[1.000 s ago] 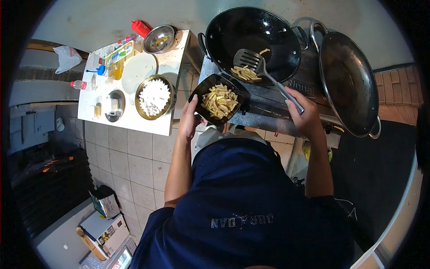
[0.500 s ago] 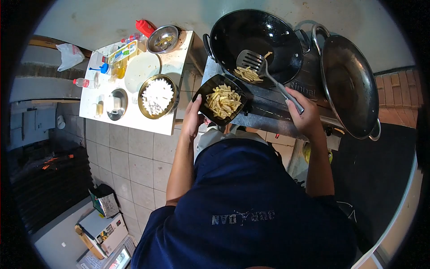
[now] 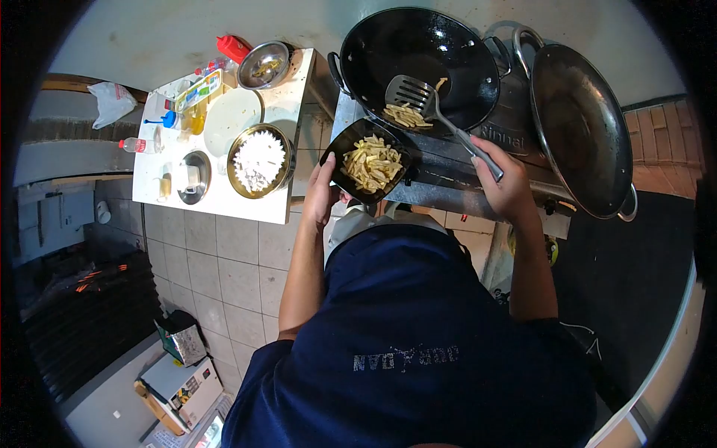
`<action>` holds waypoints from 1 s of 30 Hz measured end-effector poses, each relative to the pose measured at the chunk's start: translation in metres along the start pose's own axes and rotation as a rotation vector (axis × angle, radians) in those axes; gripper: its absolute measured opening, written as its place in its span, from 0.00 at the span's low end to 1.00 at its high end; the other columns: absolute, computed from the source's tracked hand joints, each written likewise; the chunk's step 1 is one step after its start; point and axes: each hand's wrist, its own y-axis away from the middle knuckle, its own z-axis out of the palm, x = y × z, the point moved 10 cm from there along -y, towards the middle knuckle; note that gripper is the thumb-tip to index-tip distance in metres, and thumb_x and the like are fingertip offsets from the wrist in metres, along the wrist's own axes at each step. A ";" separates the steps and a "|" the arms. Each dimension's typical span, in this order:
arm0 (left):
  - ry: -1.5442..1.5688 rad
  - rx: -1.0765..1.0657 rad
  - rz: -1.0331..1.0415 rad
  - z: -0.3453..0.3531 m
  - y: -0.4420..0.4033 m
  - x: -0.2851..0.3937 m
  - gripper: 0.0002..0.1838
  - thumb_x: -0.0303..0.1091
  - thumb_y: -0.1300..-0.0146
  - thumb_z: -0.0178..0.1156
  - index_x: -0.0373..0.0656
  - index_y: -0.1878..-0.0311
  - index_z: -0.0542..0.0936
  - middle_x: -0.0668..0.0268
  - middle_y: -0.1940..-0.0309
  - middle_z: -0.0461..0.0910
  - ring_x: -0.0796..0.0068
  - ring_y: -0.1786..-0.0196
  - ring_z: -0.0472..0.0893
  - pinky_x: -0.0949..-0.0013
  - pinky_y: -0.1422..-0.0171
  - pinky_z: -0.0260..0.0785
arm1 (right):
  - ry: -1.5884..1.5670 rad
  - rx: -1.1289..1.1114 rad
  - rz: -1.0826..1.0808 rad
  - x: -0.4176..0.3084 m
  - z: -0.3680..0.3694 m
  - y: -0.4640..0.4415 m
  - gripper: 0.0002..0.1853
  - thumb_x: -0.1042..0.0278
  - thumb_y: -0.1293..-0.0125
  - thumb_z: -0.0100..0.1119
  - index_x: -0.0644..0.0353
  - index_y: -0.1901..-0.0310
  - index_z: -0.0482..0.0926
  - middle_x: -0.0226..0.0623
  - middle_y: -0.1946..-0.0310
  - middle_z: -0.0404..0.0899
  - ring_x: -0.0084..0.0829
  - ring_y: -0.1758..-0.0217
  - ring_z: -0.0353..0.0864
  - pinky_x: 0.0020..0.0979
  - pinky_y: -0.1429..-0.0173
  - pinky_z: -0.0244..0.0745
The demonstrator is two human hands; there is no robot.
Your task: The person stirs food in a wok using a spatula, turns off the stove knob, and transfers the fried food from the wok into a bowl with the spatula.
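My left hand (image 3: 321,193) grips the left edge of a black square bowl (image 3: 360,131) heaped with pale yellow fried strips (image 3: 373,166). In my right hand (image 3: 503,179) is the handle of a metal slotted spatula (image 3: 412,92). Its blade lies inside a large black wok (image 3: 407,45), touching or just over more strips (image 3: 408,115) near the wok's front edge. One small piece sits farther right in the wok. The bowl is held just in front of the wok, close to that edge. My left fingertips are hidden beneath the bowl.
A second wok (image 3: 581,119) leans at the right of the stove (image 3: 463,196). On the white table (image 3: 246,210) at left stand a bowl of white pieces (image 3: 258,161), a plate (image 3: 221,123), a steel bowl (image 3: 254,75), a red squeeze bottle (image 3: 234,48) and other bottles.
The view has shifted slightly. Both hands keep their holds, and the spatula blade stays at the strips near the wok's front edge.
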 end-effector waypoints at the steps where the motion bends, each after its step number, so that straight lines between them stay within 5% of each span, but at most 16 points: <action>1: 0.000 -0.001 -0.002 0.000 -0.001 -0.001 0.25 0.53 0.29 0.52 0.37 0.47 0.72 0.60 0.67 0.78 0.73 0.80 0.77 0.75 0.78 0.66 | 0.001 0.000 0.002 0.000 -0.001 0.000 0.17 0.75 0.34 0.57 0.67 0.44 0.76 0.53 0.55 0.83 0.36 0.54 0.85 0.31 0.49 0.76; 21: -0.058 -0.017 -0.036 0.008 -0.004 -0.008 0.29 0.57 0.29 0.50 0.36 0.45 0.73 0.62 0.64 0.78 0.75 0.75 0.76 0.74 0.74 0.67 | 0.026 0.001 -0.029 -0.003 0.000 -0.002 0.17 0.74 0.34 0.56 0.66 0.45 0.77 0.52 0.55 0.83 0.38 0.54 0.85 0.33 0.49 0.77; 30: -0.025 -0.017 -0.020 0.008 -0.007 -0.011 0.28 0.56 0.30 0.52 0.38 0.44 0.70 0.61 0.67 0.78 0.74 0.80 0.78 0.78 0.79 0.68 | 0.004 0.003 0.016 0.004 -0.001 -0.003 0.16 0.74 0.34 0.57 0.65 0.45 0.78 0.50 0.55 0.83 0.36 0.55 0.85 0.31 0.49 0.76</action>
